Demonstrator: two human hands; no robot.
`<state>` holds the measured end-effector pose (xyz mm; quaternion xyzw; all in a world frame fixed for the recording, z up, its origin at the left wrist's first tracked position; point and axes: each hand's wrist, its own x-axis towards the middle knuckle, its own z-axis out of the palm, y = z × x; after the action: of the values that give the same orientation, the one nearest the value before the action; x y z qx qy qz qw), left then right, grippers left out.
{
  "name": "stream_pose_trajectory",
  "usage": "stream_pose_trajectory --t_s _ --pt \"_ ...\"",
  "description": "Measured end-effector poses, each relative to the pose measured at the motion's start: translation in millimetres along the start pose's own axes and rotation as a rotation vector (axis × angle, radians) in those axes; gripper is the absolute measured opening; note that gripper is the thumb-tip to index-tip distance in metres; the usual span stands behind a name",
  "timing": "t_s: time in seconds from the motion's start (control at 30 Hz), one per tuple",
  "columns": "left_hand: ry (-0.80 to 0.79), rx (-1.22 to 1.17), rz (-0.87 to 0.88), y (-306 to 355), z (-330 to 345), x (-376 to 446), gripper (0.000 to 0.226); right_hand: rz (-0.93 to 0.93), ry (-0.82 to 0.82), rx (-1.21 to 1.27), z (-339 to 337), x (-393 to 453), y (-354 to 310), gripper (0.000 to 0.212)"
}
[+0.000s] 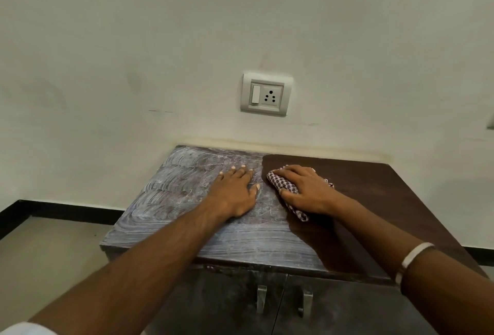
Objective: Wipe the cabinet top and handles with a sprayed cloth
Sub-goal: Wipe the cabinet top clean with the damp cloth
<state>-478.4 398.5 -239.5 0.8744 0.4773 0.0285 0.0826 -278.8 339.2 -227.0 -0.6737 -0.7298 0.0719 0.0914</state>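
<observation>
A dark wooden cabinet top (374, 187) stands against the wall. Its left part (171, 190) is grey with dusty swirl marks, while its right part is dark and clean. My right hand (304, 187) presses a red-and-white checked cloth (283, 183) flat on the top, at the border between the two parts. Flat on the dusty part, just left of the cloth, lies my left hand (236, 190) with fingers spread and nothing in it. Two metal handles, one (261, 298) left and one (306, 304) right, hang on the doors below the front edge.
A white wall plate with a switch and socket (266, 94) sits on the wall above the cabinet. Grey floor (48, 252) with a black skirting lies to the left. A white bangle (413, 257) circles my right forearm.
</observation>
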Motion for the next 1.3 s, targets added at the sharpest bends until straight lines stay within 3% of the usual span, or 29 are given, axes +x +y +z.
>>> stream_pose_trajectory --t_s 0.8,0.97,1.3 --pt "-0.005 -0.006 -0.025 9.3 2.6 -27.7 0.06 -0.117 0.0 0.049 5.2 -53.6 -11.4 0.067" --pt "-0.002 0.001 -0.027 9.4 2.7 -32.1 0.06 -0.069 0.013 0.019 4.6 -45.2 -18.5 0.063" --pt "-0.003 0.006 -0.023 7.3 4.3 -34.9 0.06 -0.176 -0.022 0.035 2.6 -69.0 -14.1 0.059"
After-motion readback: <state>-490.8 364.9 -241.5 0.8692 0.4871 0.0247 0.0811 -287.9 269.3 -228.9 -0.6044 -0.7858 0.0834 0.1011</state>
